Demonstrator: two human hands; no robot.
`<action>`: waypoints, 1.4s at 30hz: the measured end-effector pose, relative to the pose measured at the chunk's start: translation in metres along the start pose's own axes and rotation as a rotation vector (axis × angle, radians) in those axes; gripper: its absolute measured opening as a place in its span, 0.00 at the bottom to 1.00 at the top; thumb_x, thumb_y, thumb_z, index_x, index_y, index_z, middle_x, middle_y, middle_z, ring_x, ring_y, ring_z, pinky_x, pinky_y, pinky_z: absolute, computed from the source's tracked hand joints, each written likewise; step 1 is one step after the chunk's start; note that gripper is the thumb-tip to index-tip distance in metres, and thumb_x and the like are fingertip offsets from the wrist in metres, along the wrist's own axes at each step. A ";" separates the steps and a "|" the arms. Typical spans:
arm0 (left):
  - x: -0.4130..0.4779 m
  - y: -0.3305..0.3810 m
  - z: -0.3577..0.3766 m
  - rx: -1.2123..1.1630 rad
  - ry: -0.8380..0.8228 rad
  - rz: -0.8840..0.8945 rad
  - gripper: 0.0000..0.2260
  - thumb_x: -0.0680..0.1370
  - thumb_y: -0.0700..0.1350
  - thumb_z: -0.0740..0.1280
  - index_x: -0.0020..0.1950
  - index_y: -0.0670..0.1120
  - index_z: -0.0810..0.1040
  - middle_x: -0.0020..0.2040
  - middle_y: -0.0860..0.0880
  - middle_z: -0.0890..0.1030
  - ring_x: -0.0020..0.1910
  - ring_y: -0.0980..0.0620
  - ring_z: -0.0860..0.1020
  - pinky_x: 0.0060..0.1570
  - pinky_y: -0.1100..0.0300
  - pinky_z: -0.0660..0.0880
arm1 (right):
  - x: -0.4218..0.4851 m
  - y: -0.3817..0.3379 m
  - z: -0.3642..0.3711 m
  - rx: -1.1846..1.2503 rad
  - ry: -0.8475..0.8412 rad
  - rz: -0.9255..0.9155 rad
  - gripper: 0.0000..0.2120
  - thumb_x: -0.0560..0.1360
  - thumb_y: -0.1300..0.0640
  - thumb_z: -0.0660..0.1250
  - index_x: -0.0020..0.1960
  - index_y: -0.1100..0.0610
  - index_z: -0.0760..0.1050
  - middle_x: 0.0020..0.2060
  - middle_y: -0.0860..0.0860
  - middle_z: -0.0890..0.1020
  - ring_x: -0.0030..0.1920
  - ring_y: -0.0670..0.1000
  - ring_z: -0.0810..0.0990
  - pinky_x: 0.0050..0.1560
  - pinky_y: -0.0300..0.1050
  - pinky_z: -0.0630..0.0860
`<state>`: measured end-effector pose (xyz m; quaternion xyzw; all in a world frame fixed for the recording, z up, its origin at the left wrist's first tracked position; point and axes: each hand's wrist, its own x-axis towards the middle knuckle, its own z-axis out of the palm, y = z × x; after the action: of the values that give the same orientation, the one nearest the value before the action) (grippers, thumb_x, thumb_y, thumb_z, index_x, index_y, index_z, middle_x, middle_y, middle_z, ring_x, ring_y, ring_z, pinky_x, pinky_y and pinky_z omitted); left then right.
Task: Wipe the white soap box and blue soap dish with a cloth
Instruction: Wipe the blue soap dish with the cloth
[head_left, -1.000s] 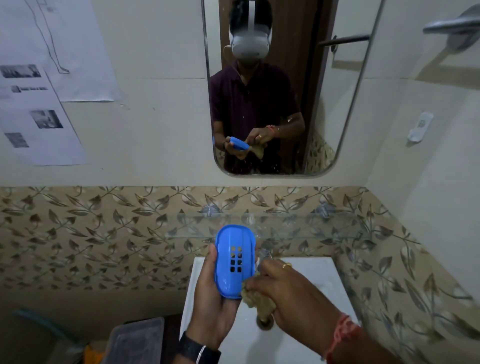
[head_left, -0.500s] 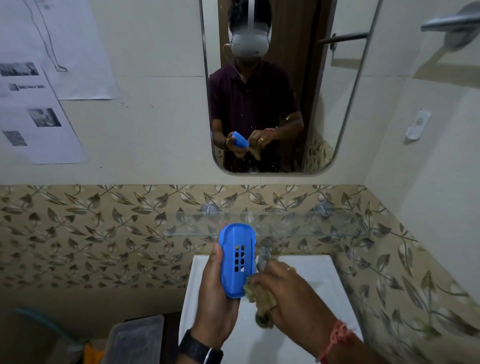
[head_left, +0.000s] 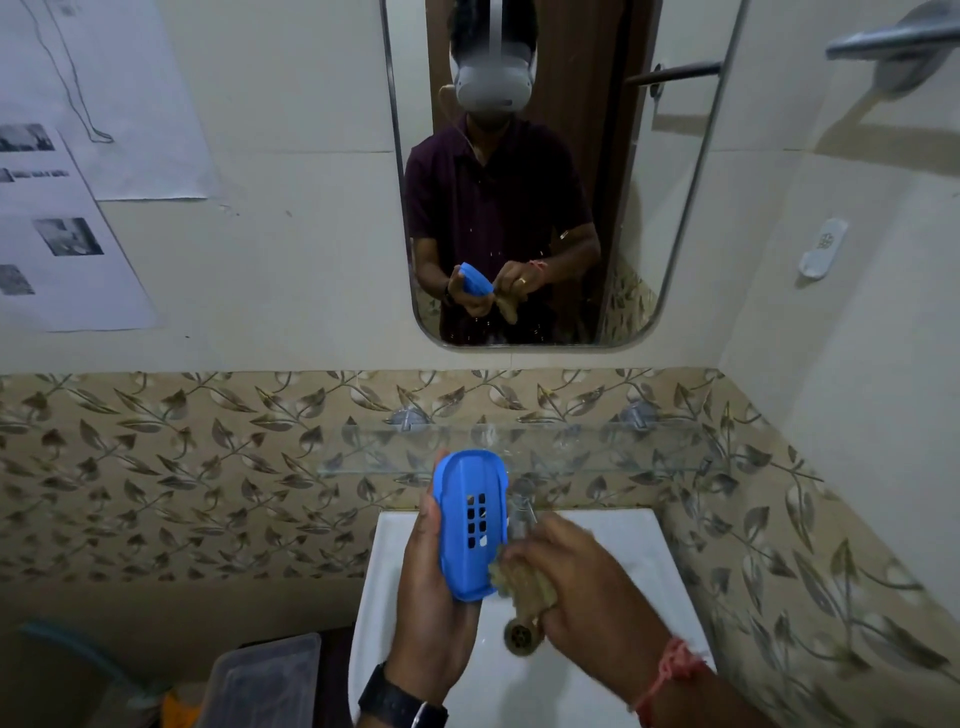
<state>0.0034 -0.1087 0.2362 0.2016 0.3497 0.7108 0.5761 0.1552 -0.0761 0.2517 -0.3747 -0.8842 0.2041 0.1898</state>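
Observation:
My left hand (head_left: 434, 603) grips the blue soap dish (head_left: 470, 522) upright over the white sink (head_left: 623, 540), its slotted underside facing me. My right hand (head_left: 587, 587) holds a bunched tan cloth (head_left: 522, 579) pressed against the dish's lower right edge. The white soap box is not in view. In the mirror (head_left: 550, 171) above, the reflection shows both hands with the dish and the cloth.
A glass shelf (head_left: 597, 447) runs along the leaf-patterned tiles just behind the dish, with a tap (head_left: 519, 506) below it. The sink drain (head_left: 519, 634) lies under my right hand. A clear plastic container (head_left: 265, 680) stands lower left. Papers (head_left: 67, 223) hang on the left wall.
The dish has tilted slightly and shifted a little to the left in my left hand. My right hand with the cloth has slid down along the dish's right edge to its lower corner.

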 end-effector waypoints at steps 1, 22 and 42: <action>-0.001 0.000 0.002 -0.014 -0.008 -0.036 0.26 0.79 0.60 0.55 0.72 0.50 0.74 0.66 0.42 0.80 0.63 0.41 0.80 0.60 0.43 0.75 | 0.006 0.001 -0.004 -0.020 0.050 0.007 0.23 0.72 0.71 0.74 0.64 0.56 0.84 0.57 0.53 0.81 0.55 0.55 0.83 0.55 0.44 0.81; -0.017 -0.008 0.011 -0.048 -0.005 -0.152 0.24 0.77 0.58 0.60 0.66 0.47 0.80 0.63 0.40 0.82 0.61 0.40 0.81 0.61 0.42 0.75 | 0.044 -0.014 -0.003 0.134 0.482 0.087 0.15 0.72 0.71 0.68 0.56 0.62 0.85 0.50 0.56 0.83 0.48 0.53 0.84 0.46 0.28 0.73; -0.012 0.001 -0.018 -0.124 0.041 -0.246 0.31 0.76 0.61 0.63 0.67 0.37 0.77 0.58 0.37 0.82 0.57 0.41 0.81 0.57 0.49 0.80 | 0.005 -0.037 0.045 0.201 0.250 -0.152 0.19 0.73 0.57 0.63 0.61 0.54 0.83 0.52 0.53 0.84 0.53 0.50 0.84 0.56 0.36 0.82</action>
<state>-0.0066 -0.1247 0.2265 0.1068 0.3388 0.6591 0.6629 0.1083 -0.1061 0.2331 -0.3083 -0.8547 0.2282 0.3499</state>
